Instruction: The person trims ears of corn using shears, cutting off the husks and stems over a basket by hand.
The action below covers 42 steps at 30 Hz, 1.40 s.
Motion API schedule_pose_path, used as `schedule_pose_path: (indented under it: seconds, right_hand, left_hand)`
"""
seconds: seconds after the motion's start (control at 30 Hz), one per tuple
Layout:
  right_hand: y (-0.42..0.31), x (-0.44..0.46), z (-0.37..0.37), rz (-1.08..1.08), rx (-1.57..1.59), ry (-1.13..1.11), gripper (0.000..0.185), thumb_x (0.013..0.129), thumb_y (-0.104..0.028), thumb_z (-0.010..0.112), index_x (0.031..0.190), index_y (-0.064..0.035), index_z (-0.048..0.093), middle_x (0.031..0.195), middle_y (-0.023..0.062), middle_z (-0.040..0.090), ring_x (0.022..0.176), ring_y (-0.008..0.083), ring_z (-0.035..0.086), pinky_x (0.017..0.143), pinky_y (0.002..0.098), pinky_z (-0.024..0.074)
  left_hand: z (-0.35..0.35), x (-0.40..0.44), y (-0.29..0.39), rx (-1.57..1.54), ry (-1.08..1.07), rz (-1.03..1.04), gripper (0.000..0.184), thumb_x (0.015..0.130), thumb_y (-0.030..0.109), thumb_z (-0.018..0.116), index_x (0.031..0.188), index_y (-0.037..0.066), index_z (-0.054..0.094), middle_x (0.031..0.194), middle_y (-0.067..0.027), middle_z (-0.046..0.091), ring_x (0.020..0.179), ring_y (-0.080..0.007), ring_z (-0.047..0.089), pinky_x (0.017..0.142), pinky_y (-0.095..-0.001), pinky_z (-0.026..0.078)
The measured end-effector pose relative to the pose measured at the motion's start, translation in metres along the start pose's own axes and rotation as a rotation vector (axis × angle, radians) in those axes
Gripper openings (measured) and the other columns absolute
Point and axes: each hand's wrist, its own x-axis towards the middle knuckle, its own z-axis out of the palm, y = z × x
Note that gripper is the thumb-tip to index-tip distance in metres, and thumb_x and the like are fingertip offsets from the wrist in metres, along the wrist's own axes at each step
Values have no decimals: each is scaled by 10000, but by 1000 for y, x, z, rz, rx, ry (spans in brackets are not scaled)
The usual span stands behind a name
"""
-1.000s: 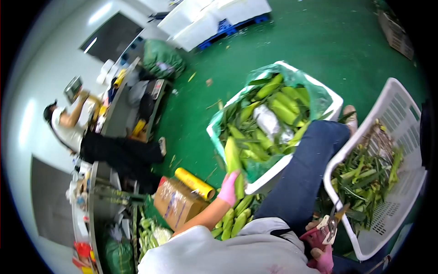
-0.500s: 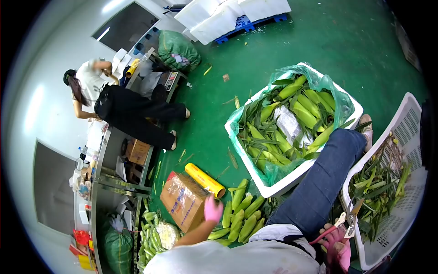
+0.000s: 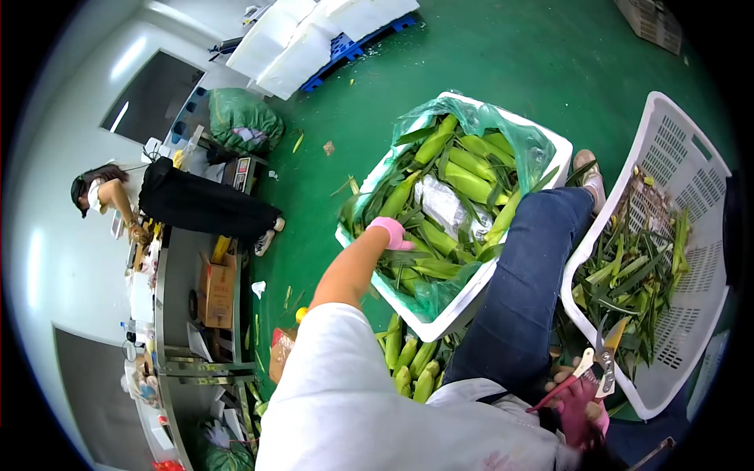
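My left hand (image 3: 393,235), in a pink glove, reaches into the white foam box (image 3: 450,320) lined with a green bag. Its fingers are pressed among the husked corn ears (image 3: 469,182) and leaves; what they grip, if anything, is hidden. A silvery wrapped pack (image 3: 442,207) lies amid the corn. My right hand (image 3: 576,399), also pink-gloved, is low at the right, closed on red-handled pruning shears (image 3: 603,363) whose blades point up beside the white basket. More corn ears (image 3: 412,363) lie on the floor below the box.
A white slotted basket (image 3: 654,392) of stripped husks stands right of my leg. At the left a person (image 3: 188,196) bends over a metal workbench (image 3: 179,290). A cardboard box (image 3: 281,353) is partly behind my sleeve. White foam boxes (image 3: 294,59) sit on a blue pallet at the back.
My left hand went from a corn ear at the box's corner to near the cardboard box, then back empty-looking into the foam box. The person leaned over the bench. The view shifted.
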Motion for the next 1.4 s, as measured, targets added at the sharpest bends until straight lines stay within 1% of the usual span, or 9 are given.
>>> schedule_pose_path:
  seconds: [0.13,0.2,0.27,0.4,0.53,0.73,0.93,1.13,1.4]
  right_hand:
    - [0,5,-22,10,118,-19,915,847,-380,740,1562,-42,280,1367,207,573,1202,398,621,974,508,552]
    - [-2,10,-17,5,104,-29,883,849,-346,716,1555,-36,286,1349,207,578,1198,403,621,981,519,550]
    - [-8,11,-8,-5,125,-20,862,811,-269,712,1536,-30,313,1320,206,581,1189,394,622,993,504,542]
    - [-25,10,-5,-63,62,-105,908,743,-189,750,1531,-28,328,1313,205,574,1161,363,626,986,459,535]
    - [-63,11,-5,-92,-200,-171,896,695,-88,774,1497,-42,376,1263,154,581,1079,268,625,949,378,520]
    - [-140,-8,17,-499,-1349,192,846,727,-223,863,1425,-16,432,1208,139,567,1110,270,573,981,371,477]
    - [-191,-4,-33,-606,-1690,339,883,716,-491,819,1402,-37,499,1202,230,592,1140,402,570,1005,483,453]
    - [-180,8,-84,-802,-1484,247,781,738,-344,797,1393,-26,513,1213,217,603,1125,369,595,966,448,494]
    - [-184,-8,-75,-210,-1093,413,292,855,-170,618,1109,-30,581,775,150,671,571,300,690,629,409,580]
  left_hand:
    - [41,-23,-23,83,316,237,670,779,565,757,1246,95,658,1095,-202,675,1065,-340,680,926,-448,544]
    - [48,-65,-10,-190,180,70,691,751,467,805,1297,92,609,1100,-192,676,1050,-360,678,921,-439,546]
    - [69,-102,11,-337,455,7,659,755,423,802,1283,76,613,1079,-195,698,1053,-379,678,940,-437,539]
    - [59,-153,60,-1263,498,-66,779,857,386,784,1450,-17,478,1181,-138,684,1032,-228,671,899,-323,537]
    - [-23,-203,127,-1854,353,408,701,898,419,726,1414,12,484,1134,-85,640,999,-156,611,837,-291,523]
    - [-140,-225,253,-1515,306,851,871,821,503,804,1438,-5,456,1192,-83,619,1108,-178,573,1012,-323,442]
    - [-175,-219,320,-1026,449,1022,956,800,188,871,1550,-25,318,1486,-152,519,1372,-199,494,1134,-323,393]
    - [-188,-221,356,-974,62,956,973,762,55,848,1566,-15,305,1416,-91,531,1306,-169,503,1111,-318,405]
    - [-228,-182,359,-926,-126,909,1055,760,271,907,1563,-36,296,1411,-142,539,1302,-222,515,1107,-329,421]
